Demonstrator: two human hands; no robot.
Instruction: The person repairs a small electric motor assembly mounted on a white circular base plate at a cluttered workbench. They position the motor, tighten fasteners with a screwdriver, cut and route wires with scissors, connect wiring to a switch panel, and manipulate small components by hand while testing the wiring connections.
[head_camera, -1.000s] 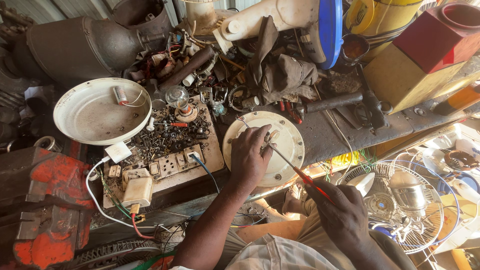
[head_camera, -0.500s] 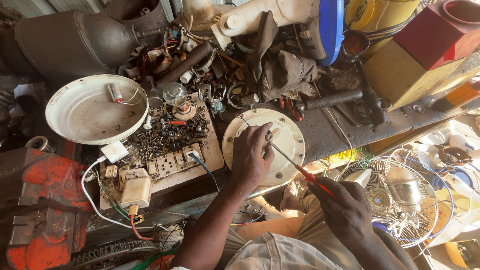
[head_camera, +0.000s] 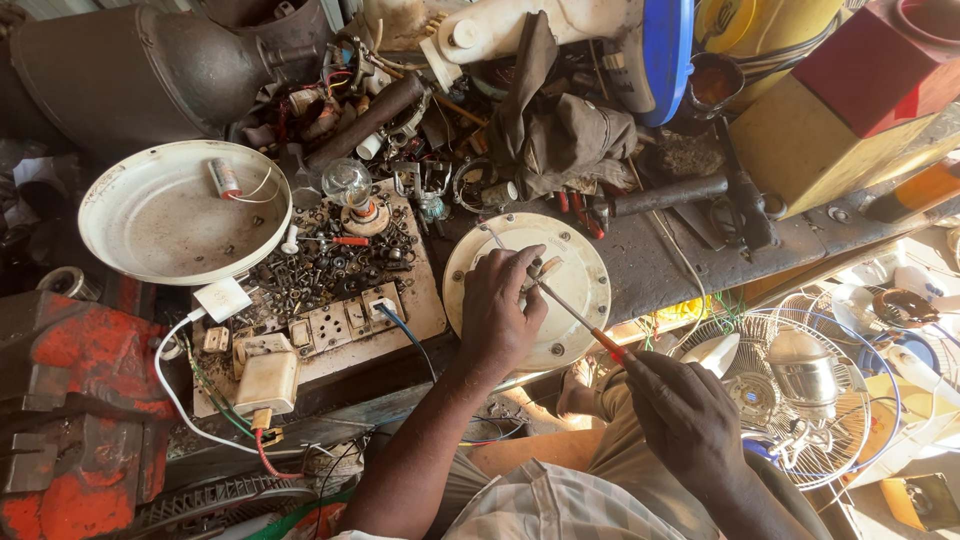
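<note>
A round white plastic cover (head_camera: 580, 262) lies on the cluttered workbench. My left hand (head_camera: 505, 312) rests on it, its fingers pinching a small part near the middle. My right hand (head_camera: 685, 420) holds a thin screwdriver (head_camera: 578, 318) with a red handle. The tip of the screwdriver meets the small part at my left fingertips.
A wooden board (head_camera: 330, 300) with sockets, a bulb (head_camera: 348, 183) and loose screws sits left of the cover. A white bowl-shaped cover (head_camera: 150, 225) lies further left, a red vise (head_camera: 60, 400) below it. A fan grille (head_camera: 790, 385) stands at lower right, a yellow box (head_camera: 810, 140) upper right.
My hands and the screwdriver have kept their places on the white cover. Only the view has shifted slightly.
</note>
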